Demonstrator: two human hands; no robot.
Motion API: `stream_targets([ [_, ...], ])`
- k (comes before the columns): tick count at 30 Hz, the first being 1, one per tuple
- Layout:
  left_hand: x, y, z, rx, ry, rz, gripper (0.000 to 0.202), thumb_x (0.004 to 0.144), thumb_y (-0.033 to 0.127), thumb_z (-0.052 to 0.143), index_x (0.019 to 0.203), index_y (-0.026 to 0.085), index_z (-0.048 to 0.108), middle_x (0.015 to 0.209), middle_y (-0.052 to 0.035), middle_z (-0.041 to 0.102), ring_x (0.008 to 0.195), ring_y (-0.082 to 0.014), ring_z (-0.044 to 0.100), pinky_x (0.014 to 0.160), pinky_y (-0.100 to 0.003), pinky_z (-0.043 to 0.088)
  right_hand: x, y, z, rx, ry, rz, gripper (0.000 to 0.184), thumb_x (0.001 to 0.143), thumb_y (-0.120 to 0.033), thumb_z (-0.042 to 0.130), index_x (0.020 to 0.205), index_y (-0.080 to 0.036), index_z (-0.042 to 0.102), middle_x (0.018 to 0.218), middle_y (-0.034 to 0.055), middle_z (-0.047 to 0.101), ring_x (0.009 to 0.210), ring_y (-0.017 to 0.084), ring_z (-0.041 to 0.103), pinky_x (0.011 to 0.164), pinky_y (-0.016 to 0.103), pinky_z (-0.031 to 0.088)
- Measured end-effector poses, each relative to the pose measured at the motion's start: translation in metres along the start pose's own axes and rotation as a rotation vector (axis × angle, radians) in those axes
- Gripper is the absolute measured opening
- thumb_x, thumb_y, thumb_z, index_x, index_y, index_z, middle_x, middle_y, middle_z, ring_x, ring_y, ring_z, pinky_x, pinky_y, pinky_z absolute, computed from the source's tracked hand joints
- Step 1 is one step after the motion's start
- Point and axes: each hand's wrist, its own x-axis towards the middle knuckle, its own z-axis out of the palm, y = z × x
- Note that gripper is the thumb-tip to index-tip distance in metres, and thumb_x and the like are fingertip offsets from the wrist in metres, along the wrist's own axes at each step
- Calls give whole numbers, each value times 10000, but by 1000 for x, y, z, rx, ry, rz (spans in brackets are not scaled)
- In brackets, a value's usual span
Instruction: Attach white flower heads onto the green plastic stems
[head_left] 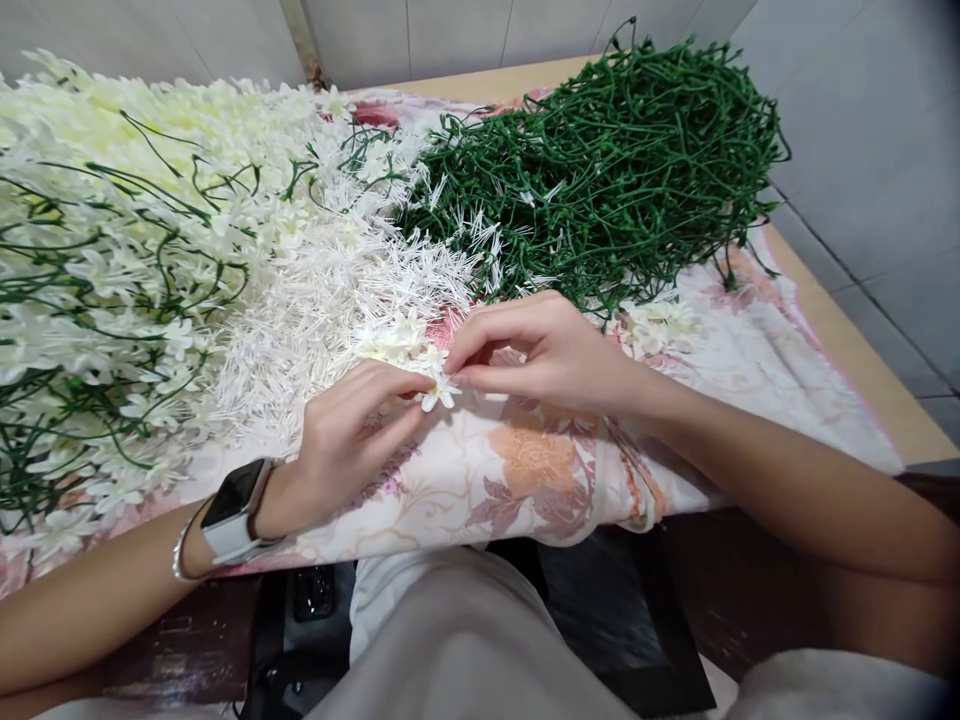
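Near the front of the cloth, my left hand (360, 435) pinches a small white artificial flower (439, 393) between thumb and fingertips. My right hand (536, 355) meets it from the other side, thumb and forefinger closed at the same flower's edge. Whether a thin piece is also held in the right fingertips is too small to tell. Just behind the fingers lie a few loose cream flowers (390, 338). A heap of thin white plastic pieces (337, 285) spreads beyond my left hand. Green plastic stems (622, 170) are piled behind my right hand.
White flowers (150, 130) fill the left side, some on green stems (97, 250). More loose petals (660, 325) lie right of my right hand. A floral cloth (540, 460) covers the wooden table (862, 350). Tiled walls (450, 35) stand behind and to the right.
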Motion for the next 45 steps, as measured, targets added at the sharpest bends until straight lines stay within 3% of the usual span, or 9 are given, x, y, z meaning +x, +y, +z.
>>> stream_targets([
  [15,-2,1,-1,45,-12,118,240,806,86,610,1025,177,572,900,-41,657,838,-136,611,766,-266,497,-10,-11,3,-328,-15,-277,137,871,-138,503,818,-149,629,805,27,658,754,85,607,687,195,475],
  [29,-3,-1,-1,2,9,135,253,781,42,622,1012,140,585,887,-57,657,830,-131,611,761,-254,494,-11,-10,7,-493,-74,-349,180,885,-128,462,831,-131,633,781,55,657,711,102,604,609,196,455],
  [35,-7,-1,3,-55,66,49,349,783,60,632,1102,184,562,931,-33,662,815,-114,639,752,-232,527,-13,-12,10,-434,-34,-303,170,889,-126,478,854,-127,645,808,54,682,735,107,632,646,202,473],
  [39,-9,-1,6,-185,127,-74,507,772,88,665,1226,212,478,942,-12,650,831,-104,665,784,-218,558,-11,-14,12,-297,10,-195,120,858,-112,533,829,-139,647,791,37,693,717,102,630,658,206,475],
  [45,-9,-1,7,-205,165,-82,522,768,89,670,1225,240,468,931,0,642,828,-110,670,775,-235,576,-10,-12,19,-60,85,-9,35,802,-132,621,794,-144,653,729,-5,689,622,68,617,584,165,476],
])
